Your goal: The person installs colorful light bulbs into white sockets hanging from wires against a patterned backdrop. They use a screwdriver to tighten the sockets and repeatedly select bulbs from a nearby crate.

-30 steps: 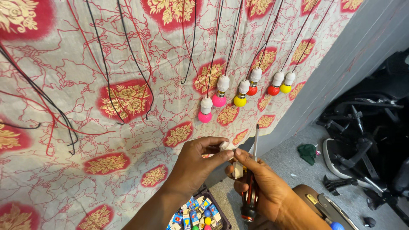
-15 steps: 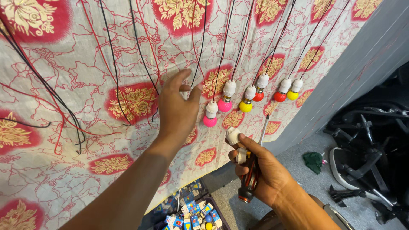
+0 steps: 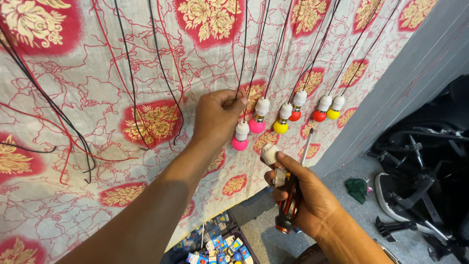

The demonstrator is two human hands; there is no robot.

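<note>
Red-and-gold flowered cloth (image 3: 146, 73) hangs as backdrop, crossed by black and red wires (image 3: 129, 73). Row of small coloured bulbs in white holders (image 3: 286, 117) dangles just right of the left hand (image 3: 217, 117); pink bulb (image 3: 240, 137) nearest it. Left fingers pinch a black wire (image 3: 243, 54) high against the cloth. Right hand (image 3: 303, 195), lower, fingers wrapped around a white bulb holder (image 3: 269, 154) and a red-black-handled screwdriver (image 3: 292, 195). Box of small packets (image 3: 220, 247) below; open floor (image 3: 351, 205) to the right.

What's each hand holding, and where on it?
Left hand pinches a hanging black wire near its lower end. Right hand grips a screwdriver by its handle, plus a white socket at the fingertips.
</note>
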